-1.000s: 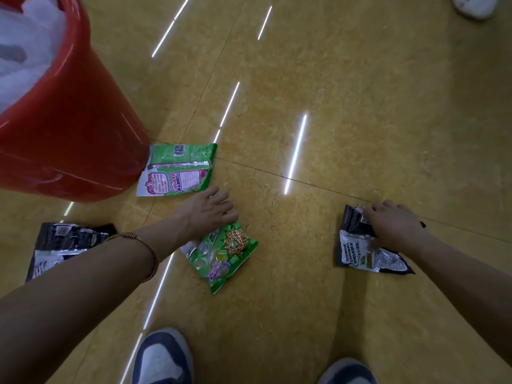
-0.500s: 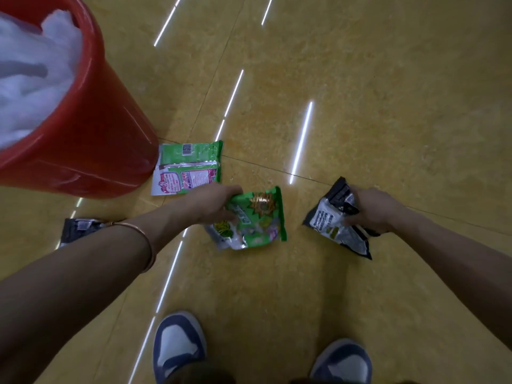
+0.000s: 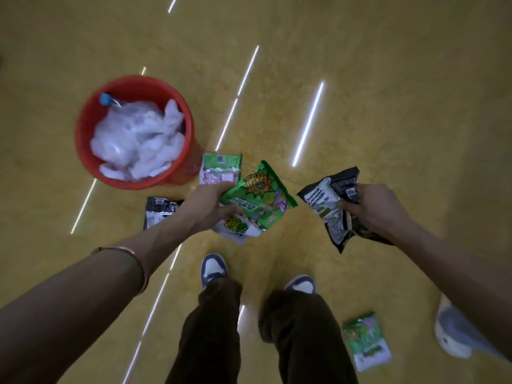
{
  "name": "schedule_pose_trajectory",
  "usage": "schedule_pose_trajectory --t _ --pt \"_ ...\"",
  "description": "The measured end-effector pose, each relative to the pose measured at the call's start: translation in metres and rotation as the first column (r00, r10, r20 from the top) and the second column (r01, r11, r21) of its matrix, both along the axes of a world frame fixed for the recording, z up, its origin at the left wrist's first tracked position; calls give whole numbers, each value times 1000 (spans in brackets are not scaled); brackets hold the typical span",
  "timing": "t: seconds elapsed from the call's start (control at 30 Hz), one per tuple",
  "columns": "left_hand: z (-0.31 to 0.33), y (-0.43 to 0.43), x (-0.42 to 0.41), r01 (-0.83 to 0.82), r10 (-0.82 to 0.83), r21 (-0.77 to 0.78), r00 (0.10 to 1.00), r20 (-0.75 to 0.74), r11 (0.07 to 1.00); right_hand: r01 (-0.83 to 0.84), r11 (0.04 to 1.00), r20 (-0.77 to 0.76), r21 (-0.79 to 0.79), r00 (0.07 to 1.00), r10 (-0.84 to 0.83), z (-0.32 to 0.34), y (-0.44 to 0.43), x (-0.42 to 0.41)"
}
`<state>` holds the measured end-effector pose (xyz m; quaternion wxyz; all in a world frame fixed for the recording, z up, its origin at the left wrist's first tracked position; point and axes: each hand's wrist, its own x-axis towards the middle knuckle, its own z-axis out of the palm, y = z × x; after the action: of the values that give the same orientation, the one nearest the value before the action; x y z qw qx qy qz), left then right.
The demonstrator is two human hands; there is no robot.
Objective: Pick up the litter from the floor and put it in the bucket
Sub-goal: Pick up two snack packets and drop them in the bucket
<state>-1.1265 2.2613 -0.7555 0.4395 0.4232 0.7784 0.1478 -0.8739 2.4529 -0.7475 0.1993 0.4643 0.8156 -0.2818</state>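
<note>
My left hand (image 3: 206,207) grips a green snack wrapper (image 3: 256,199), lifted off the floor in the middle of the view. My right hand (image 3: 378,210) grips a black and white wrapper (image 3: 329,205), also held above the floor. The red bucket (image 3: 83,151) stands to the upper left, with white plastic and a blue-capped bottle inside. On the floor by the bucket lie a green and pink wrapper (image 3: 220,169) and a black wrapper (image 3: 159,213), partly hidden by my left forearm. Another green wrapper (image 3: 365,340) lies at the lower right.
My two shoes (image 3: 213,268) and dark trouser legs fill the bottom centre. A white and grey shoe (image 3: 454,333) sits at the right edge, beside the green wrapper. The yellow floor reflects strips of ceiling light.
Both hands have lifted their wrappers off the floor. The view has risen and pulled back, so the bucket's inside, my legs and the lower-right wrapper now show.
</note>
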Motion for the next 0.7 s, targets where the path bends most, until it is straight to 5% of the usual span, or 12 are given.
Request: schedule_pose_trajectory --t 0.3,0.7 --pt "244 -23 13 -353 349 170 936 53 920 -89 995 -98 38 991 92 251 10 -22" --pt "431 -64 -19 -537 641 519 767 -27 665 -183 951 -470 250 836 284 437 -5 -117"
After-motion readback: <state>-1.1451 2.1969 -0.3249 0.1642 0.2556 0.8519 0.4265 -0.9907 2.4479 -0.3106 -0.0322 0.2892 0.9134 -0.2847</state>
